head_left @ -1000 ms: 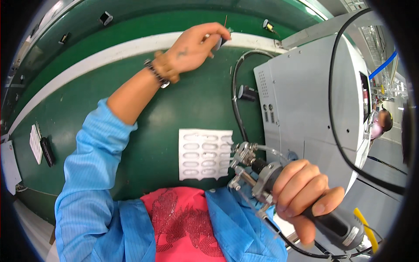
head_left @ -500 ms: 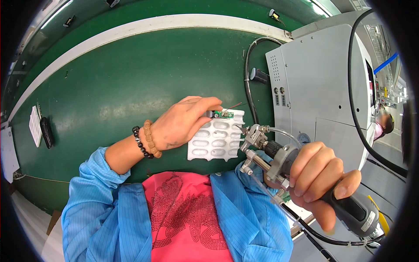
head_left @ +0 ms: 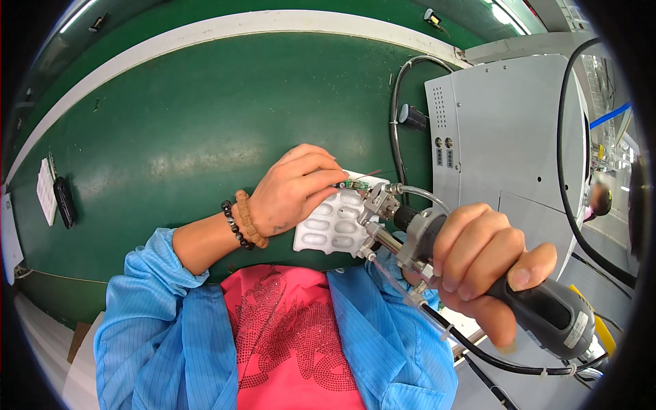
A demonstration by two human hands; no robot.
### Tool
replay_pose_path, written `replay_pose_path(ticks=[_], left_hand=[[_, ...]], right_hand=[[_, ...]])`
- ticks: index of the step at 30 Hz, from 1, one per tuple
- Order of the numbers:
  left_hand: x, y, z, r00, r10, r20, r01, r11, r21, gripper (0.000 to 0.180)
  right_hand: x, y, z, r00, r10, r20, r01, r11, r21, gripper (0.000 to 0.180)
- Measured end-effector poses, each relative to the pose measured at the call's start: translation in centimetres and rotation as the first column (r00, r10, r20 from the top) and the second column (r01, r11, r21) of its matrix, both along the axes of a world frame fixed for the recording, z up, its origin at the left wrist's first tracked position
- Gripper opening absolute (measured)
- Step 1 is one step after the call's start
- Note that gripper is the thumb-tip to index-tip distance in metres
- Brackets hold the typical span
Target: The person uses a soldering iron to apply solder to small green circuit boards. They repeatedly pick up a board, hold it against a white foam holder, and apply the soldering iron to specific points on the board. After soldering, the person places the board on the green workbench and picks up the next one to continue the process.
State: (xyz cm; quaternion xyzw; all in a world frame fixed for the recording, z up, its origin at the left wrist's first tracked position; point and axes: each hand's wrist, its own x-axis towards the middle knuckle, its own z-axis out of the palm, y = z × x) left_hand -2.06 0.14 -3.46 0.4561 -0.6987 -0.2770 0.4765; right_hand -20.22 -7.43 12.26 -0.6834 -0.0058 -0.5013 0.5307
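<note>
My left hand [head_left: 294, 191], with two bead bracelets at its wrist, pinches a small green circuit board [head_left: 357, 184] between thumb and fingers. A thin reddish wire sticks out from the board. It is held over the far edge of a white moulded tray [head_left: 330, 227] with oval pockets. My right hand [head_left: 478, 270] is wrapped round the dark grip of an electric screwdriver [head_left: 547, 314]. The tool's metal head, fed by clear hoses, is over the tray's right side, close to the board. That head hides the tip and part of the board.
A large grey machine [head_left: 509, 130] stands on the right, with a black cable [head_left: 394, 116] beside it. Near that cable lies a small dark cylinder [head_left: 413, 117]. A black pouch [head_left: 64, 201] and a white pad [head_left: 46, 191] lie far left on the green table [head_left: 205, 116].
My right hand has brought the screwdriver leftward, so its head now reaches the board and covers part of the tray. My left hand keeps its pinch in nearly the same place.
</note>
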Motion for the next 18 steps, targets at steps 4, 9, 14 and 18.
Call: replay_pose_path(ticks=[4, 9, 14, 18], left_hand=[[-0.3, -0.2, 0.0, 0.998, 0.027, -0.055, -0.026, 0.999, 0.020, 0.032], [-0.2, -0.4, -0.2, 0.996, 0.050, -0.067, -0.047, 0.998, 0.042, 0.028], [0.3, -0.2, 0.0, 0.996, 0.040, -0.085, -0.032, 0.995, 0.091, 0.028], [0.5, -0.3, 0.2, 0.996, 0.037, -0.086, -0.029, 0.995, 0.093, 0.027]], right_hand=[[0.3, -0.1, 0.1, 0.999, -0.013, -0.042, 0.012, 1.000, -0.006, 0.054], [1.2, -0.5, -0.8, 0.998, -0.010, -0.058, 0.010, 1.000, -0.002, 0.055], [1.9, -0.6, -0.9, 0.996, -0.014, -0.087, 0.016, 1.000, 0.019, 0.054], [2.3, -0.6, -0.7, 0.994, -0.012, -0.111, 0.017, 0.999, 0.038, 0.054]])
